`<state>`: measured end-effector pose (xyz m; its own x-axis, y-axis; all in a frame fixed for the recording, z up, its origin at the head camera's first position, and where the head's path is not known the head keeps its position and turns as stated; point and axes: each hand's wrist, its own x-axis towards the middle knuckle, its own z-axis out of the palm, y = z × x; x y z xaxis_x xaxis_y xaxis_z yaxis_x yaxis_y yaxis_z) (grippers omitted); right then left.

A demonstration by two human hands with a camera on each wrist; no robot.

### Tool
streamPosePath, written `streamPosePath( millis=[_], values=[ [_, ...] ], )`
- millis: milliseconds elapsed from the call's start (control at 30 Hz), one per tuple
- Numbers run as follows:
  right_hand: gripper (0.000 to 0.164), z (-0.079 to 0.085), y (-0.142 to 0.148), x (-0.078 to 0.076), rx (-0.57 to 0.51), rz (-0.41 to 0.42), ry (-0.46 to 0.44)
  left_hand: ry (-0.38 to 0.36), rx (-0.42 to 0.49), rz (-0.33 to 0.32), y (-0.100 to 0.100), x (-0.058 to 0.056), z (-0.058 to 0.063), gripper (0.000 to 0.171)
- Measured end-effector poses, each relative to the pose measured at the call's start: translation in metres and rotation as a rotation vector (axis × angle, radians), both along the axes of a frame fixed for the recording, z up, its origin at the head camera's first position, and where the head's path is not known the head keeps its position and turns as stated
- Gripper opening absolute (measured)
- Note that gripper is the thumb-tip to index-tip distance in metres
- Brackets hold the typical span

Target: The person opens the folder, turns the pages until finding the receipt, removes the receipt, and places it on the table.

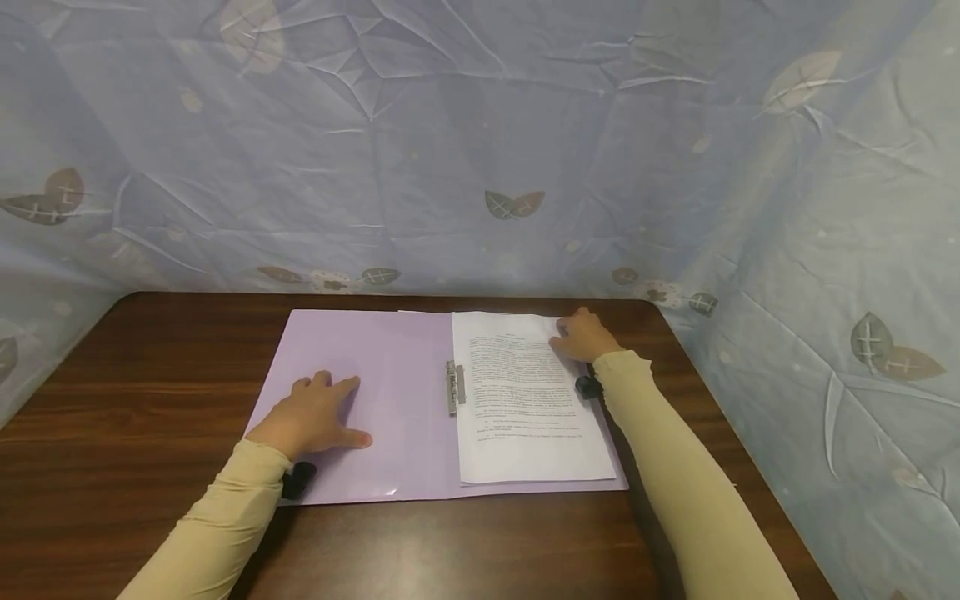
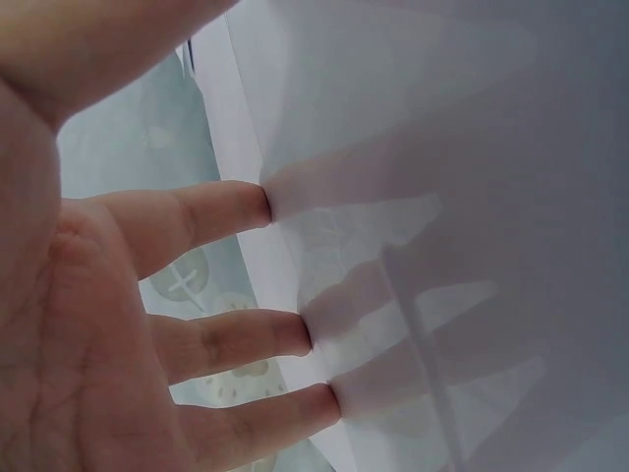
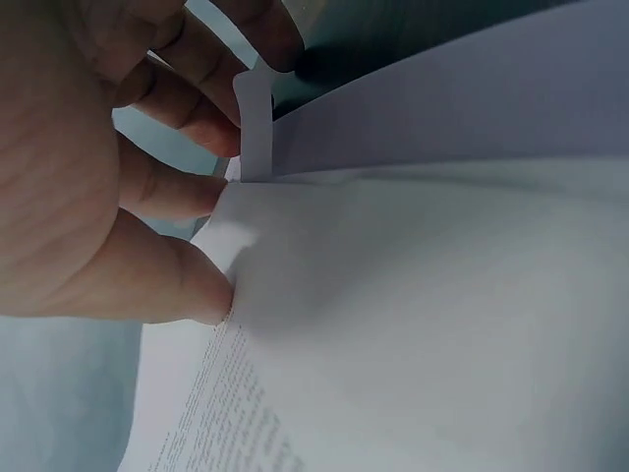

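Note:
A lilac folder (image 1: 401,400) lies spread on the table, a metal clip (image 1: 452,387) at its spine. On its right half rests a stack of printed sheets (image 1: 525,392). My left hand (image 1: 318,417) rests on the left cover with fingers spread; in the left wrist view its straight fingertips touch the glossy lilac surface (image 2: 472,128). At the top right corner of the sheets is my right hand (image 1: 587,335). The right wrist view shows its thumb on the page (image 3: 393,295) and its index finger at the corner, pinching it. The other fingers curl beside a pale tab (image 3: 255,123).
The dark wooden table (image 1: 150,383) extends around the folder. A pale blue leaf-patterned curtain (image 1: 435,150) hangs behind it and along the right side. Black wrist straps (image 1: 588,387) show beneath both cream sleeves.

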<state>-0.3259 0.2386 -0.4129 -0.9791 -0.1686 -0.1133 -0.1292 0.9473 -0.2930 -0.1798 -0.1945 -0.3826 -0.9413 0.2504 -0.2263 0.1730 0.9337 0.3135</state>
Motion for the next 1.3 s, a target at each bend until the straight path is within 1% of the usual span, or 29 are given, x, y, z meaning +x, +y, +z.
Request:
streamPosePath(
  millis=[133, 367, 500, 733, 833, 1000, 1067, 1100, 1300],
  values=[
    [0.056, 0.003, -0.002, 0.002, -0.015, -0.025, -0.014, 0.003, 0.000, -0.002, 0.000, -0.001, 0.001, 0.104],
    [0.054, 0.004, -0.006, 0.005, -0.061, -0.081, -0.030, -0.013, 0.002, 0.002, 0.000, 0.001, 0.000, 0.103],
    [0.055, 0.001, -0.003, 0.002, -0.061, -0.092, -0.030, -0.006, 0.003, -0.001, -0.001, 0.001, -0.002, 0.103],
    [0.053, -0.002, 0.001, -0.005, -0.057, -0.106, -0.002, 0.008, 0.002, -0.003, -0.001, 0.000, -0.005, 0.104],
    [0.053, 0.000, 0.001, -0.004, -0.062, -0.126, 0.005, 0.013, 0.002, -0.003, -0.001, 0.000, -0.005, 0.104],
    [0.054, 0.009, 0.000, 0.002, -0.131, -0.151, 0.013, 0.014, 0.008, -0.002, 0.000, 0.000, -0.006, 0.104],
    [0.052, 0.014, 0.000, 0.005, -0.159, -0.150, 0.021, 0.014, 0.006, -0.002, 0.000, 0.000, -0.006, 0.104],
    [0.048, 0.017, 0.000, 0.006, -0.164, -0.146, 0.027, 0.015, 0.005, -0.002, -0.001, 0.000, -0.006, 0.105],
    [0.030, 0.027, 0.001, 0.011, -0.140, -0.089, 0.106, 0.011, 0.003, 0.002, 0.000, 0.001, -0.005, 0.105]
  ],
)
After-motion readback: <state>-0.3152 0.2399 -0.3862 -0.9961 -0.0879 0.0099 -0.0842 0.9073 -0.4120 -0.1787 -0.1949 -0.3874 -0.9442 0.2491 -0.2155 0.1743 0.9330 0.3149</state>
